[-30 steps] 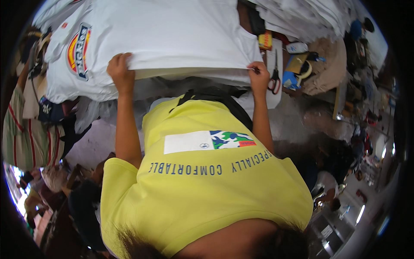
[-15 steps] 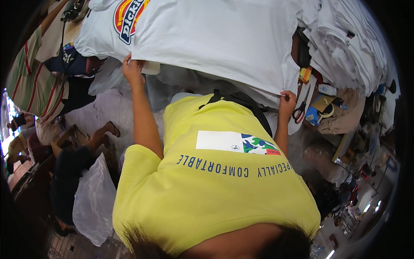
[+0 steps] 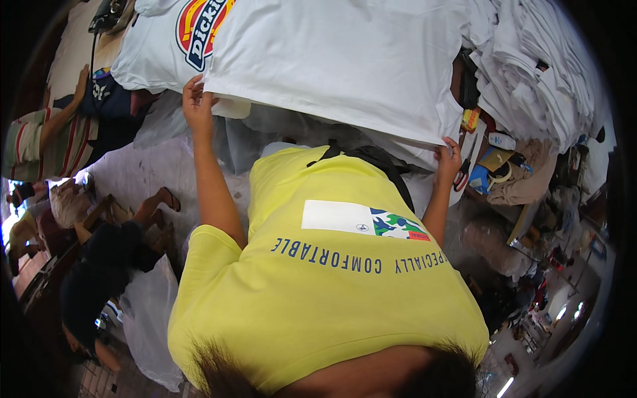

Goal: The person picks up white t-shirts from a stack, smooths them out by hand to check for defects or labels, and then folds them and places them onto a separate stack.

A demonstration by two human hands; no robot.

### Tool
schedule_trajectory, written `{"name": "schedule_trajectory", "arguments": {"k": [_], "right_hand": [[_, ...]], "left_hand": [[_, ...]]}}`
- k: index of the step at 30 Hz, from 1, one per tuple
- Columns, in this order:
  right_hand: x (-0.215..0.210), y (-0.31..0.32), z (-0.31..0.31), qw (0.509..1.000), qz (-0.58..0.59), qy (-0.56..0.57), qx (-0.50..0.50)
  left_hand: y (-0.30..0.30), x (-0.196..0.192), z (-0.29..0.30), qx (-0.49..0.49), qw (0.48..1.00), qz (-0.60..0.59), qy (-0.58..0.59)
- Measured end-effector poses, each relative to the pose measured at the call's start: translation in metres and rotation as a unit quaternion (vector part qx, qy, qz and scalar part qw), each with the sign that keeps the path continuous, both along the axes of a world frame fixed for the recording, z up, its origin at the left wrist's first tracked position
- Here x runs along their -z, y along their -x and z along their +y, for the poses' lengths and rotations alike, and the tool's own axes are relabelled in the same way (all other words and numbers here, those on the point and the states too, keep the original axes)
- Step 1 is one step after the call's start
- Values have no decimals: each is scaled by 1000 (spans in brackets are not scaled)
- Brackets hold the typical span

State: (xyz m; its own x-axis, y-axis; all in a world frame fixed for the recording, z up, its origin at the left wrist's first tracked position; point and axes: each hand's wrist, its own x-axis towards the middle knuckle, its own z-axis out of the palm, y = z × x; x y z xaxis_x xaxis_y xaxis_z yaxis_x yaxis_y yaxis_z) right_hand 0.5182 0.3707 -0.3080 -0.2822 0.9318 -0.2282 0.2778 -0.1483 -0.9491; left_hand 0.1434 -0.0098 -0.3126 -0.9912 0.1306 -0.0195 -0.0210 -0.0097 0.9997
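A plain white T-shirt (image 3: 338,53) lies spread over the worktop in front of me, its near hem running from left to right. My left hand (image 3: 198,106) pinches the left corner of that hem. At the right end, my right hand (image 3: 449,158) has its fingers closed on the other corner. Another white shirt (image 3: 149,56) with a red, yellow and blue printed logo shows from under the left side. Below the hem hangs more white cloth and clear plastic sheeting (image 3: 255,136).
Folded white garments (image 3: 537,73) are heaped at the right. Red-handled scissors (image 3: 462,176), a yellow packet (image 3: 470,118), a white bottle (image 3: 502,140) and a tape roll (image 3: 499,174) lie near my right hand. At left are a person in striped clothing (image 3: 66,142) and a clear plastic bag (image 3: 149,318).
Both hands stay at the hem corners, with the right one shifted slightly. At the left, the person in stripes has moved an arm, and a dark-clothed person has bent lower.
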Motion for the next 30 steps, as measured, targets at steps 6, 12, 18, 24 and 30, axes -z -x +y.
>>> {"name": "schedule_trajectory", "arguments": {"k": [6,12,18,24,30], "right_hand": [[-12,40,35,985,143,85,49],[10,74,66,994,29,64,81],[14,79,68,995,-31,30,86],[16,78,68,995,-16,32,96],[15,79,65,993,-7,36,109]], "left_hand": [[52,-34,17,96,963,221,124],[105,-11,49,177,982,68,-22],[113,-31,53,210,964,-51,155],[115,-37,44,292,940,54,166],[108,-33,33,305,947,27,101]]}}
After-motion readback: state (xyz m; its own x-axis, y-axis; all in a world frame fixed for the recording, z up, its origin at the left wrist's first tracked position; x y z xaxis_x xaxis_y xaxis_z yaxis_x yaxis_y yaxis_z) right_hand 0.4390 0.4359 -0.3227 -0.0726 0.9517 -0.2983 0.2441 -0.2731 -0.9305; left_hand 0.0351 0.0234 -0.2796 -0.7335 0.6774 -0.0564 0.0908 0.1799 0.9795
